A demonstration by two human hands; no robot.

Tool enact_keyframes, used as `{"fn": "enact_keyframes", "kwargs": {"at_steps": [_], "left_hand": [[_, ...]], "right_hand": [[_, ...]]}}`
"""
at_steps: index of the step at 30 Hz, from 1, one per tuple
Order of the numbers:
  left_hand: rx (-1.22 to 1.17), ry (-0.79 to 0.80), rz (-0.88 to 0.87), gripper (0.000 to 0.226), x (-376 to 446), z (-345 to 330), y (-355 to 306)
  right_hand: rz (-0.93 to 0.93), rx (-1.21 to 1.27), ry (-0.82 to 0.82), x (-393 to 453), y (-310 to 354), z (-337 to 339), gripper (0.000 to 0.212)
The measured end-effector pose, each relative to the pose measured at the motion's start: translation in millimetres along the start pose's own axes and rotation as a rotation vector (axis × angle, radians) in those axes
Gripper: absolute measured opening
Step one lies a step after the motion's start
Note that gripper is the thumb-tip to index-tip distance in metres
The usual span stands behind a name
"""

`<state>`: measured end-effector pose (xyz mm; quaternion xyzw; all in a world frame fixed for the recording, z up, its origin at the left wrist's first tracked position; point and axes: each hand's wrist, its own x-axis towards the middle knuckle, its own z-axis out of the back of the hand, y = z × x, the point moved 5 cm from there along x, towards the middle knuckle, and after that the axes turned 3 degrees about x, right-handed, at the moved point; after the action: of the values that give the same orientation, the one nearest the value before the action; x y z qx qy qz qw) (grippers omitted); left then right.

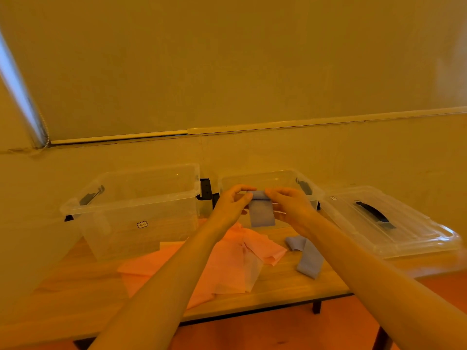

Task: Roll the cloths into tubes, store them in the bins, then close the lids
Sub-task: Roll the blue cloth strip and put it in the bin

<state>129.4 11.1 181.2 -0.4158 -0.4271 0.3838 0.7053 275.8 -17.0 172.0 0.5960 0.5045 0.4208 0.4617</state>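
left hand [233,202]: raised above tabletop middle, thumb and fingers pinched on left end of rolled top of small grey-blue cloth strip [261,210]
right hand [290,207]: same height, pinched on right end of same roll, fingertips nearly meeting left hand's
grey-blue strip: top edge rolled into short tube between both hands, rest hanging flat below, clear of table, in front of right bin
second grey-blue cloth strip [307,258]: lying loose and curled on wooden tabletop [278,291], right of middle, near front edge, partly behind right forearm
crumpled pink cloths [227,263]: spread flat on tabletop middle, overlapping, partly under left forearm
large clear plastic bin with black latches [136,210]: back-left of tabletop, lid off, inside looks empty
smaller clear plastic bin [275,180]: back middle-right, open, contents hidden by hands
clear plastic lid with black handle [389,223]: lying flat at right edge of tabletop, just beside smaller bin
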Motion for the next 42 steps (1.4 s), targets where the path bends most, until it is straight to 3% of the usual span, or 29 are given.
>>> {"fn": "enact_keyframes", "kwargs": {"at_steps": [7, 14, 21, 31, 37, 42], "left_hand": [[-0.011, -0.017, 0.040, 0.014, 1, -1, 5], [0.005, -0.004, -0.003, 0.013, 1, 0, 5], [0.005, -0.040, 0.086, 0.019, 2, -2, 12], [0.019, 0.008, 0.008, 0.019, 2, -6, 9], [-0.007, -0.075, 0.077, 0.020, 5, -5, 14], [0.000, -0.065, 0.014, 0.012, 5, -5, 11]], "right_hand": [[0.050, -0.005, 0.020, -1, 2, -1, 0.028], [-0.077, 0.008, -0.014, 0, -7, 3, 0.025], [-0.024, 0.029, -0.023, 0, -5, 5, 0.027], [-0.040, 0.093, -0.049, 2, -7, 8, 0.029], [0.025, 0.074, -0.035, 3, -5, 7, 0.030], [0.045, 0.083, -0.072, 3, -6, 9, 0.023]]}}
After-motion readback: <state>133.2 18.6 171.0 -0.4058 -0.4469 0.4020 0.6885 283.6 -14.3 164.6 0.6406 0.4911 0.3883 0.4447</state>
